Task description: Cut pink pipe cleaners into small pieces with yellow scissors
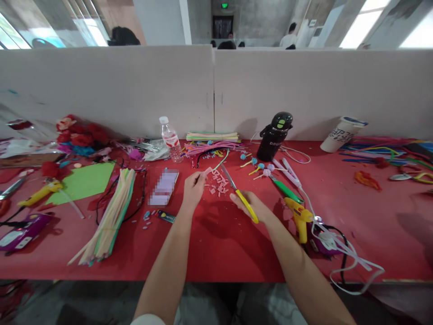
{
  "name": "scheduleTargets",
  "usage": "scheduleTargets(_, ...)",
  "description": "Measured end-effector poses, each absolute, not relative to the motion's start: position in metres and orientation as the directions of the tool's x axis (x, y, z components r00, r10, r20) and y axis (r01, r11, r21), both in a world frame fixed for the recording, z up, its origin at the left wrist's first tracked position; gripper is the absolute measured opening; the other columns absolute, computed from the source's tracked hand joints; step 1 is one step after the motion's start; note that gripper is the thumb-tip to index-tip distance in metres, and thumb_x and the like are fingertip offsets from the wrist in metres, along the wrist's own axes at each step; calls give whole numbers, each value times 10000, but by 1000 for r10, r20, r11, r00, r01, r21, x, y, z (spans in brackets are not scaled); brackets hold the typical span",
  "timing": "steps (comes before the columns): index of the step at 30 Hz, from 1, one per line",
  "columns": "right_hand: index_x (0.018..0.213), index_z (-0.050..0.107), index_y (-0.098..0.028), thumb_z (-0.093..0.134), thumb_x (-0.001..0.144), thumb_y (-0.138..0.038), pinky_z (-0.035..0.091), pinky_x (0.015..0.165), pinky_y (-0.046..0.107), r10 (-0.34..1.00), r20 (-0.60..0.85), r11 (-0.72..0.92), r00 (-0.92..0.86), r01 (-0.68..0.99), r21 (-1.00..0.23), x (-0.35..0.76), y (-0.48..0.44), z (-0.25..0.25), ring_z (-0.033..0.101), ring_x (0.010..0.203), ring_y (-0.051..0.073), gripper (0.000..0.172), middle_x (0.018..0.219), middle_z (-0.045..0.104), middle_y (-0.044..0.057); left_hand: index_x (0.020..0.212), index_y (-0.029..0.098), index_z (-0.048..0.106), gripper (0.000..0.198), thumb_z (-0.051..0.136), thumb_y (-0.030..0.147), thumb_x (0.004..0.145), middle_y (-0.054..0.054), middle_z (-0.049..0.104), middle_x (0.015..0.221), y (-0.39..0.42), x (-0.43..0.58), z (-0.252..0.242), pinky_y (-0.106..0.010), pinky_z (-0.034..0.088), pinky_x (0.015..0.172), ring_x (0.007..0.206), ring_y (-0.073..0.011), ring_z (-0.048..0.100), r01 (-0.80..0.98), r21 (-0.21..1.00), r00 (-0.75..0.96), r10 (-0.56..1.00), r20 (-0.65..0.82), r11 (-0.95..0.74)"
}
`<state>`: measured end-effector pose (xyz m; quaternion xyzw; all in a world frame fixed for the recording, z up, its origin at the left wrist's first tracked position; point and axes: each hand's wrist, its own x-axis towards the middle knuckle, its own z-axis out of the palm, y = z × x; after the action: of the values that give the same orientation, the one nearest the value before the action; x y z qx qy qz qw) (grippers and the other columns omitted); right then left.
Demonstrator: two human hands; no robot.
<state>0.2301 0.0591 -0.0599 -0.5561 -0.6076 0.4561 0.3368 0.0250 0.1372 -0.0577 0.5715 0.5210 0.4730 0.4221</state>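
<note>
My left hand (pixel 194 188) is closed, pinching a small pink strip (pixel 207 172) between thumb and fingertips. In my right hand (pixel 254 206) is a pair of scissors (pixel 246 206) with yellow handles, the blades pointing forward and left towards the strip. The blades look narrow, and I cannot tell how far apart they are. Many short pink cut pieces (pixel 219 184) lie scattered on the red tabletop (pixel 223 243) between the two hands. A pale green stem (pixel 221 160) lies just beyond the pieces.
A phone (pixel 164 188) and a bundle of pale pipe cleaners (pixel 113 212) lie left. Further back stand a water bottle (pixel 171 140) and a black flask (pixel 274 136). A yellow glue gun (pixel 299 217), its cord and a green-handled tool (pixel 287 189) lie right. A partition (pixel 135 90) rises behind.
</note>
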Motion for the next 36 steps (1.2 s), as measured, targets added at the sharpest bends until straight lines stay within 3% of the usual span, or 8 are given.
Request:
scheduleTargets(6,688,456,-180,578,744,-597,276,489,207,970,-91,38,-224,511,-859,226,53,-66,296,555,86,438,616,333,-54,705,185,535,287,490,439,833,32,361,484,136,24,-54,-223,275,467,485,-103,344,192,979,-8,998,68,-65)
scheduleTargets(19,681,467,-191,573,726,-624,316,505,222,980,-107,-25,-168,426,-904,214,51,-63,353,562,113,448,582,358,-39,695,170,538,293,450,400,855,31,409,519,131,36,-59,-207,296,502,522,-97,381,287,937,90,979,182,-201)
scheduleTargets(36,689,387,-202,536,797,-570,267,491,209,969,-93,14,-228,429,-903,216,52,-65,305,553,92,411,620,308,-55,655,167,500,307,446,384,865,37,408,513,130,37,-57,-206,300,528,520,-89,369,294,913,177,955,238,-282)
